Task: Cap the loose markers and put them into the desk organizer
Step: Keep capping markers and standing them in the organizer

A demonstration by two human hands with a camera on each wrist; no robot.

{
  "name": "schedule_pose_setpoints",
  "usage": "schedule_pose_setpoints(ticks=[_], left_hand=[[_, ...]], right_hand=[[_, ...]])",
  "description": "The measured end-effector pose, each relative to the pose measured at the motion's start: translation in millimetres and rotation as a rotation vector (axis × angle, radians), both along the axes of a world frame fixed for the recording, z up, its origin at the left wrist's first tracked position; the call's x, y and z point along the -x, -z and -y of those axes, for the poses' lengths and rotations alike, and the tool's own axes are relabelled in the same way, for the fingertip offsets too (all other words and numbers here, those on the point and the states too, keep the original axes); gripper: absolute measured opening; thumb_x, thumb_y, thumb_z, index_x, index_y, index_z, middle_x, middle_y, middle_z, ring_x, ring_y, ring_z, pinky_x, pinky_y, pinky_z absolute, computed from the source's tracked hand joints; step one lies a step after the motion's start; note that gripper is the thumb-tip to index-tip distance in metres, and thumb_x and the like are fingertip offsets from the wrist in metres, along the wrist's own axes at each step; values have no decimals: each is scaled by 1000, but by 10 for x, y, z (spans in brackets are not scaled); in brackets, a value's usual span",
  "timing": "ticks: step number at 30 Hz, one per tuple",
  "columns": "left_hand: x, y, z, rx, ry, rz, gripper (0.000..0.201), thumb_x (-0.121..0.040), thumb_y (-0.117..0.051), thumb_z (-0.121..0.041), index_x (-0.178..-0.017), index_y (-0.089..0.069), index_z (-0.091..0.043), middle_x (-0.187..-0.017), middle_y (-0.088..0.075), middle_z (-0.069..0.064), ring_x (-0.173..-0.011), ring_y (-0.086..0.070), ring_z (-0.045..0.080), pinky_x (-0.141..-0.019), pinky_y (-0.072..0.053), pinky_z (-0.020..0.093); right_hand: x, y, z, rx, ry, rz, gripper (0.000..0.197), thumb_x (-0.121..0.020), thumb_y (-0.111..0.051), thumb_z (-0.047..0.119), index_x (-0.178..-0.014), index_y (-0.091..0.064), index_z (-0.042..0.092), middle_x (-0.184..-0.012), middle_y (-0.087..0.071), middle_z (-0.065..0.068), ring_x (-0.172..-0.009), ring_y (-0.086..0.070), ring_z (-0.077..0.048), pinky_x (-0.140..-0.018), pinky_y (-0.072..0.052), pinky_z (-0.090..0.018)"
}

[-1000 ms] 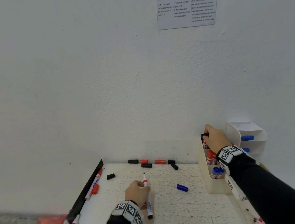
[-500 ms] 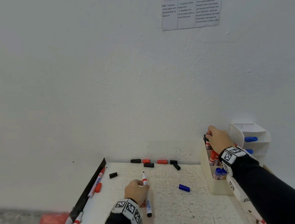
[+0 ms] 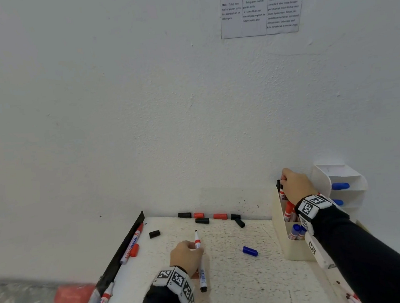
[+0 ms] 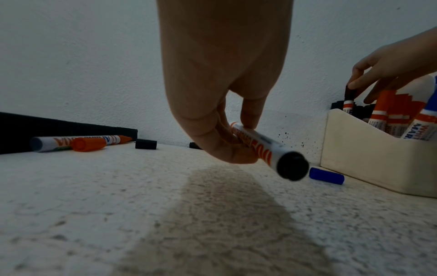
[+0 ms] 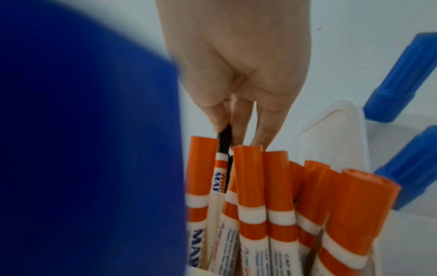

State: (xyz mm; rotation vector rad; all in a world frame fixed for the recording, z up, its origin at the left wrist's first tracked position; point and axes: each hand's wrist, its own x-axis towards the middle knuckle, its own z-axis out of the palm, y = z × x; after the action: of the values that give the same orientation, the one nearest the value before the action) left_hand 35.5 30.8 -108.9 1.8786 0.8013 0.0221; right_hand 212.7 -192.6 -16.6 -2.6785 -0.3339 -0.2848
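A person's two hands work at a white desk [image 3: 229, 281] against a white wall. Lower centre of the head view: the left hand [image 3: 185, 257] grasps an uncapped marker [image 3: 199, 260] w/ fingers curled round its barrel, bare tip pointing away, held just above the desk. Right of frame: the right hand [image 3: 295, 185] pinches the black cap end of a marker [image 5: 223, 149] standing among orange-capped ones in the cream desk organizer [image 3: 292, 249]. Loose caps [image 3: 201, 220] lie along the wall; a blue cap [image 3: 249, 251] sits near the organizer.

Risks, as I judge them: the exposed tip could mark the desk or dry out if it dips; pushing into the crowded compartment could jam or tip neighbours; a wrong-colour cap could get picked.
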Motion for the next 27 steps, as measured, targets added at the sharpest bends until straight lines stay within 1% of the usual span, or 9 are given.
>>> schedule_pose_setpoints(ticks=[5, 12, 14, 16, 17, 19, 22, 24, 27], left_hand=[[29, -10, -42, -33, 9, -4, 32, -92, -53, -24, -122, -55, -14, -111, -62, 7, -95, -65, 20, -83, -57, 36], [98, -51, -161, -62, 18, -24, 35, -92, -55, -26, -124, -55, -15, -117, -60, 6, -99, -64, 19, -86, -57, 33], [125, -64, -202, -70, 15, -23, 34, -91, -56, -26, -123, -57, -15, -116, -61, 6, -98, -64, 19, -85, -57, 34], [142, -81, -241, -77, 13, -20, 35, -91, -56, -27, -124, -57, -15, -117, -62, 7, -99, -64, 21, -85, -57, 35], [140, -88, -263, -83, 16, -18, 36, -91, -56, -27, -125, -57, -15, -118, -61, 7, -100, -64, 21, -85, -57, 34], [148, -103, -295, -79, 17, -21, 36, -91, -56, -26, -126, -56, -16, -120, -60, 7, -99, -64, 21, -81, -58, 31], [151, -92, -344, -87, 28, -23, 37, -91, -56, -27, -126, -56, -17, -122, -60, 6, -103, -63, 20, -88, -55, 34], [149, -76, -376, -104, 29, -22, 36, -90, -56, -28, -125, -57, -18, -123, -60, 5, -103, -62, 19, -91, -54, 36], [124, -55, -431, -128, 37, -18, 34, -91, -54, -29, -124, -58, -21, -123, -61, 5, -101, -61, 17, -92, -53, 34]], right_hand=[[-18, -49, -18, 67, 35, -31, 11, -97, -35, 12, -89, -41, 9, -84, -53, -15, -73, -51, -28, -66, -38, -31], [-37, -105, -110, 120, 41, -123, 18, -95, -37, 11, -108, -45, 0, -106, -56, -22, -79, -50, -27, -69, -41, -32], [-27, -145, -134, 162, 60, -139, 21, -93, -41, 11, -110, -47, 0, -116, -53, -21, -95, -53, -31, -80, -45, -35], [-17, -196, -190, 223, 82, -134, 28, -90, -44, 12, -116, -47, 2, -133, -40, -18, -116, -43, -34, -96, -41, -40], [0, -225, -240, 219, 83, -111, 31, -89, -45, 12, -119, -47, 2, -137, -34, -16, -121, -37, -35, -99, -38, -41], [60, -266, -388, 169, 41, -31, 30, -90, -43, 10, -117, -49, 0, -132, -37, -17, -119, -36, -34, -96, -38, -39], [156, -225, -678, 100, -101, 45, 25, -91, -43, 10, -104, -60, -4, -113, -54, -19, -101, -54, -30, -84, -47, -36], [176, -81, -832, 44, -164, -29, 26, -91, -42, 11, -99, -63, -2, -104, -62, -18, -93, -60, -29, -79, -48, -33], [194, 228, -981, 168, -214, -230, 31, -95, -38, 14, -109, -62, 0, -113, -63, -15, -103, -59, -26, -87, -45, -30]])
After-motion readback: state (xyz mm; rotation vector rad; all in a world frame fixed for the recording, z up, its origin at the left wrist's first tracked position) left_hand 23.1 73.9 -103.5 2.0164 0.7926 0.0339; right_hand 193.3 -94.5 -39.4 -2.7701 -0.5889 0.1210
